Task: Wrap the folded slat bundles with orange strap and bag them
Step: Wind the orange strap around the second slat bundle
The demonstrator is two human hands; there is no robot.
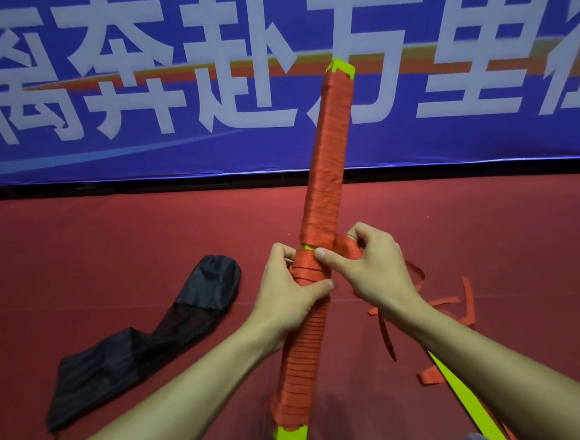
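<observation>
A long slat bundle (326, 171) stands nearly upright in front of me, yellow-green at both ends and wound almost fully in orange strap. A thin yellow gap shows at mid-height. My left hand (293, 297) grips the bundle just below that gap, thumb across the windings. My right hand (367, 263) pinches the orange strap (344, 247) where it crosses the bundle, thumb pressing it against the wrap. The strap's loose tail (428, 305) trails over the red floor on the right. A black mesh bag (138, 346) lies flat to the left.
Red carpet (116, 234) covers the floor. A blue banner (176, 91) with large white characters stands along the back. A yellow-green slat (462, 395) lies on the floor under my right forearm, with strap loops around it.
</observation>
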